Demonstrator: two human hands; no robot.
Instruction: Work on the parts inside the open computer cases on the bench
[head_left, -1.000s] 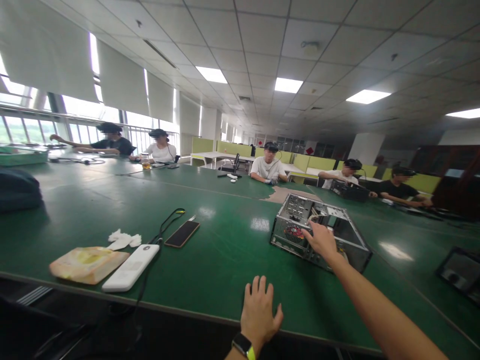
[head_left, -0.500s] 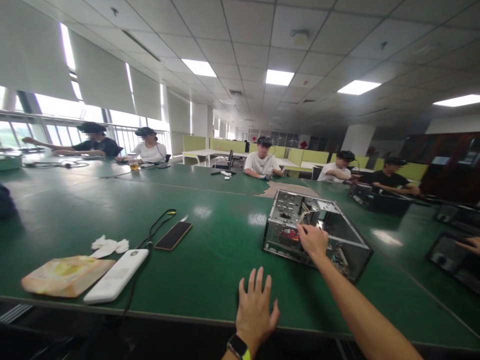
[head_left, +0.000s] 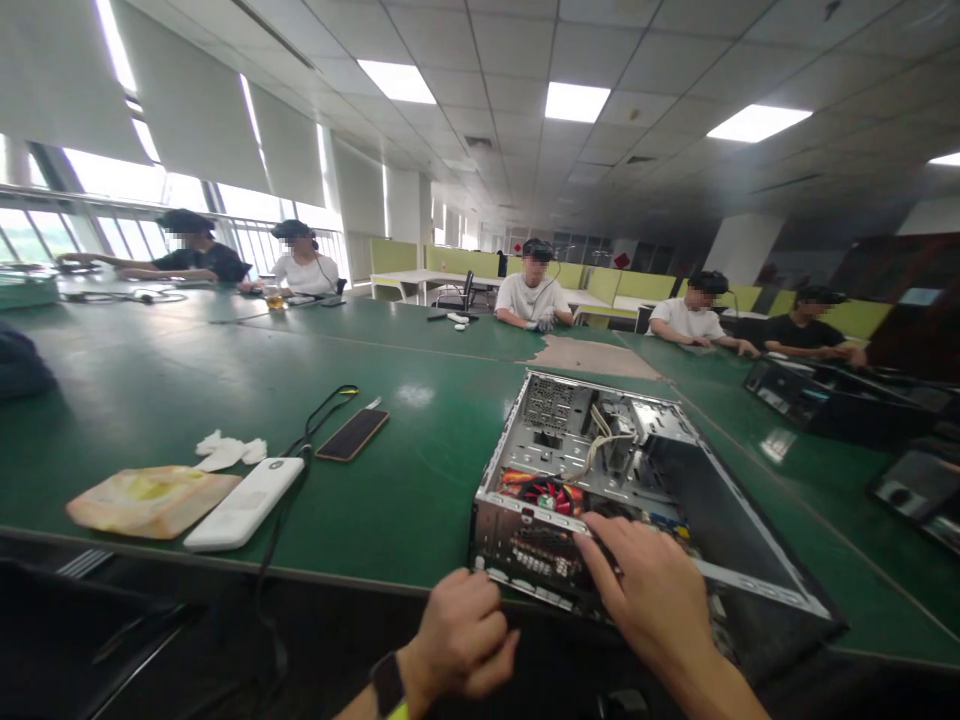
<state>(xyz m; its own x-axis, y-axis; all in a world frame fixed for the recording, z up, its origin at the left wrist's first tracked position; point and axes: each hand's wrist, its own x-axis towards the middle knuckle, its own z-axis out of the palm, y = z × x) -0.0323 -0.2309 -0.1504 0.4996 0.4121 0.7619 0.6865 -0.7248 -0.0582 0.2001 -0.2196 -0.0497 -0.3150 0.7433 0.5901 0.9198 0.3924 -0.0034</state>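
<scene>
An open computer case [head_left: 600, 440] lies on its side at the near edge of the green table. Inside it are a fan with red blades [head_left: 551, 495], pale cables [head_left: 600, 455] and metal drive bays. My right hand [head_left: 649, 585] grips the case's near rim, fingers over the edge and thumb at the side. Just off the case's near left corner, my left hand [head_left: 461, 635] is curled into a loose fist with a watch on the wrist. Nothing shows in it, and I cannot tell whether its knuckles touch the case.
To the left lie a dark phone [head_left: 354, 435], a white power bank [head_left: 246, 505], a tissue pack [head_left: 150, 500], crumpled tissues [head_left: 229, 450] and a black cable [head_left: 307, 430]. Several people sit across the table. Another computer case [head_left: 832, 400] stands at the right.
The computer case has come toward me, to the table's near edge, with my right hand on it. My left hand has gone from spread fingers to a curled fist. The view has shifted.
</scene>
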